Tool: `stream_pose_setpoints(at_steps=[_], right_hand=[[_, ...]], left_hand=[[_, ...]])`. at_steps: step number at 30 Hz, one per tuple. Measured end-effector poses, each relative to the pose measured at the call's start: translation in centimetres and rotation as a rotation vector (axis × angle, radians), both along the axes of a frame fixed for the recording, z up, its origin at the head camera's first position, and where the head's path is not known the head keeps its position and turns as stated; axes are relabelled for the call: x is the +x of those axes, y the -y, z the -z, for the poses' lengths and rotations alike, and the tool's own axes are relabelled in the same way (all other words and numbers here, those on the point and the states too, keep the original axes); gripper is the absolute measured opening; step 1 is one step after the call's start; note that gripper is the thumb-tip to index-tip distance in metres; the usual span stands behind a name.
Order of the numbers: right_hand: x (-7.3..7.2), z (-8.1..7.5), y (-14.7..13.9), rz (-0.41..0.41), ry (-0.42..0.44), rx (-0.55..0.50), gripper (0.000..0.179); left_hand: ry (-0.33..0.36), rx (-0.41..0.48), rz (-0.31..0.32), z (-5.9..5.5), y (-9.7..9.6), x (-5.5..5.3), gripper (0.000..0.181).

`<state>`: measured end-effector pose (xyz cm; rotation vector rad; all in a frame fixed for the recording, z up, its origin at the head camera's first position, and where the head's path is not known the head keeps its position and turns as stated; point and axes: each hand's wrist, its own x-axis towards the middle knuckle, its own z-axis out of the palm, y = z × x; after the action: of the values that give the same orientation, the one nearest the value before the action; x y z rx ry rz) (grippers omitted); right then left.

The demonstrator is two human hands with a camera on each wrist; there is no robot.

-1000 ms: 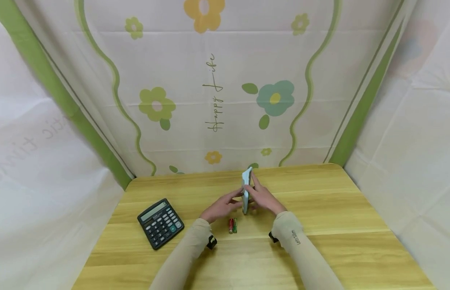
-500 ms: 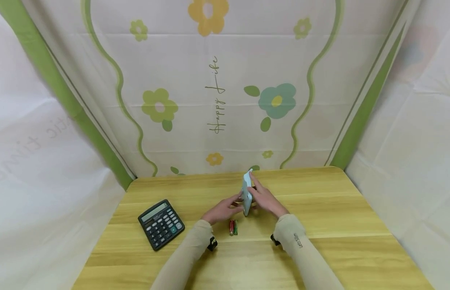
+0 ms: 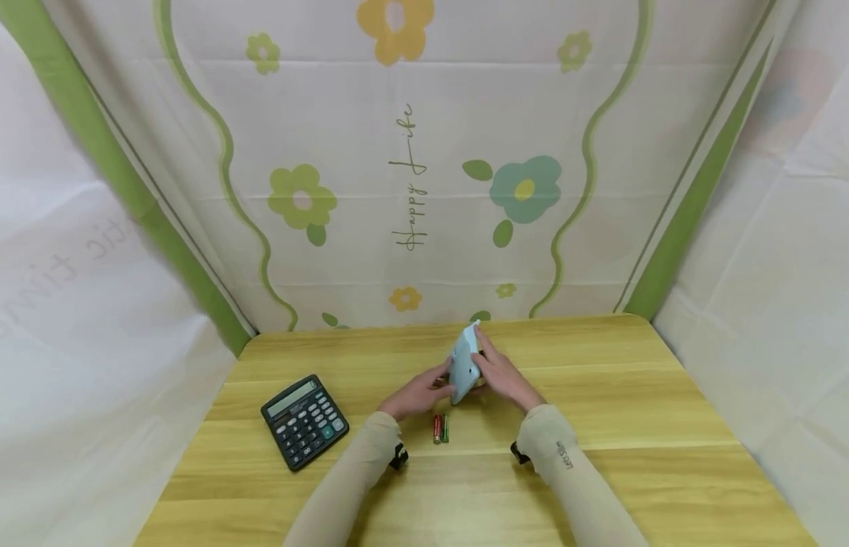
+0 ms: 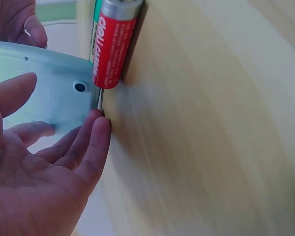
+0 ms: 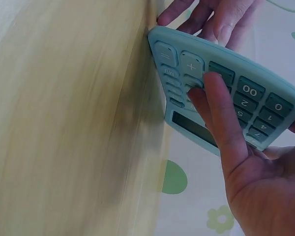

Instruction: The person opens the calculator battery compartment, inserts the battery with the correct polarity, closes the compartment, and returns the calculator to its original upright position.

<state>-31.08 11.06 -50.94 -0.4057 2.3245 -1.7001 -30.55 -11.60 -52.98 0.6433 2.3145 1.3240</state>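
Note:
Both hands hold a light-blue calculator (image 3: pixel 463 371) tilted on its edge at the back middle of the table. Its pale back faces the head camera, while its keys and small display show in the right wrist view. My left hand (image 3: pixel 416 393) grips its lower left part, thumb over the back and fingertips at the bottom edge. From the right, my right hand (image 3: pixel 501 377) holds it, with fingers across the keys (image 5: pixel 250 91). Just in front lie a red battery (image 3: pixel 437 428) and a green battery (image 3: pixel 445 428), side by side.
A black calculator (image 3: pixel 304 422) lies face up at the left of the wooden table (image 3: pixel 602 456). White cloth with flower prints (image 3: pixel 410 152) stands behind the table and along both sides.
The light-blue calculator has turned from nearly edge-on, so more of its back now faces the head camera. Both hands keep hold of it. The batteries and black calculator stay in place.

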Motion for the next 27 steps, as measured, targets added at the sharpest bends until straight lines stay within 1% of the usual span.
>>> stream_pose_setpoints(at_steps=[7, 9, 12, 14, 19, 21, 27], right_hand=[[-0.2, 0.1, -0.2, -0.008, -0.018, 0.004, 0.064], [-0.3, 0.1, -0.3, -0.005, -0.039, 0.038, 0.064], [-0.2, 0.1, -0.4, 0.005, -0.082, 0.117, 0.064], [-0.1, 0.1, -0.5, 0.016, -0.093, 0.164, 0.064], [-0.1, 0.4, -0.6, 0.026, -0.087, 0.207, 0.064], [-0.1, 0.4, -0.7, 0.021, -0.097, 0.218, 0.063], [-0.4, 0.7, -0.9, -0.001, -0.082, 0.22, 0.064]], left_hand=[[0.011, -0.023, -0.02, 0.0, 0.4, -0.1, 0.072], [0.006, -0.034, -0.031, -0.1, 0.5, -0.1, 0.072], [-0.004, -0.04, -0.038, 0.0, 0.7, -0.3, 0.072], [-0.01, -0.037, -0.04, 0.0, 0.8, -0.3, 0.072], [-0.024, -0.045, -0.035, 0.0, 0.8, -0.4, 0.072], [-0.035, -0.06, -0.042, -0.1, 0.9, -0.4, 0.072], [-0.066, -0.115, -0.068, -0.1, 1.3, -0.3, 0.072]])
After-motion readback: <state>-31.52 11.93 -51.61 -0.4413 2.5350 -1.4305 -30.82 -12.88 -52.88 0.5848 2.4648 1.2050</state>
